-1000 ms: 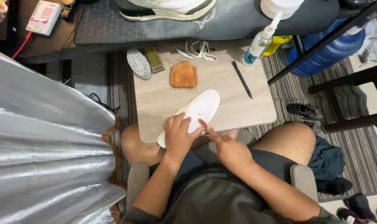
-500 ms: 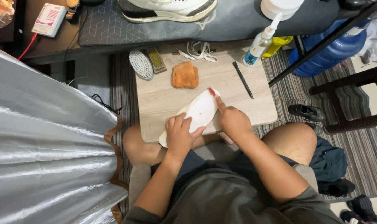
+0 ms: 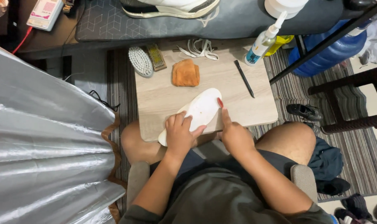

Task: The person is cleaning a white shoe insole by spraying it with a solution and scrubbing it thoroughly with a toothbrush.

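At the far left a grey shiny sheet hangs down beside the person and covers that whole side of the scene. Next to it stands a small wooden board table, placed just over the person's knees, probably so that the work stays close to the body.

On the far left corner of the table lies a white oval brush, bristles up, with a small flat greenish brush just beside it. An orange folded cloth rests a little to the right, and white shoelaces lie at the far edge. These seem kept within easy reach but apart from the working place.

The white insole lies diagonally on the near part of the table, its heel end over the near edge. The left hand presses down on this heel end with bent fingers, I think to stop it from sliding. The right hand is just right of the insole; its fingers are closed around a small red-tipped thing that touches the right edge of the insole. What the thing is, I cannot tell.

Further right a thin black stick lies on the table, and a clear pump bottle stands at the far right corner. Above, a white sneaker rests on a dark mat.
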